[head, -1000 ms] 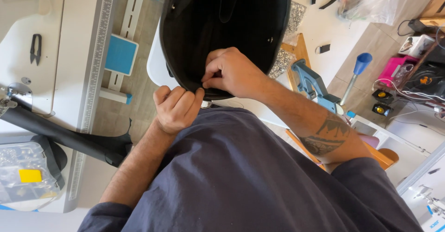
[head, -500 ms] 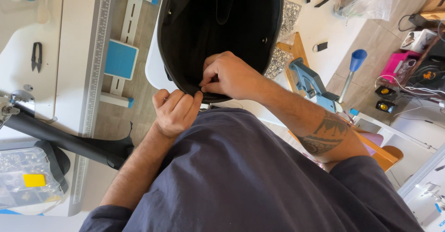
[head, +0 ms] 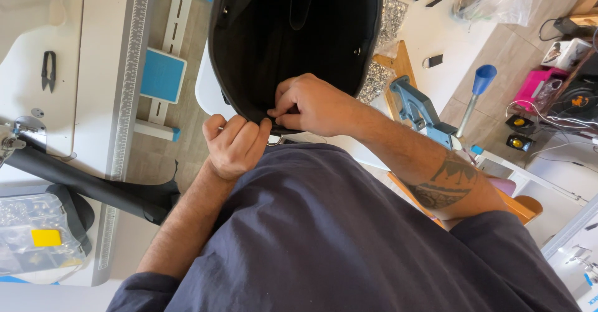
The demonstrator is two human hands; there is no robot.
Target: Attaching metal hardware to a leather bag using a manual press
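Both hands worked at the near rim of a large open black fabric bag [head: 299, 31], which hung over the pale wooden tabletop [head: 187, 109] in front of the person's chest. The left hand [head: 235, 145] was curled into a closed grip, its fingertips pinching the bag's edge from below. The right hand [head: 314, 103] met it from the other side, thumb and fingers pressed shut on the same hem. A blue square pad on a white guide [head: 163, 75] lay just left of the bag, and a blue hand press with a blue-knobbed lever [head: 430, 112] stood to the right.
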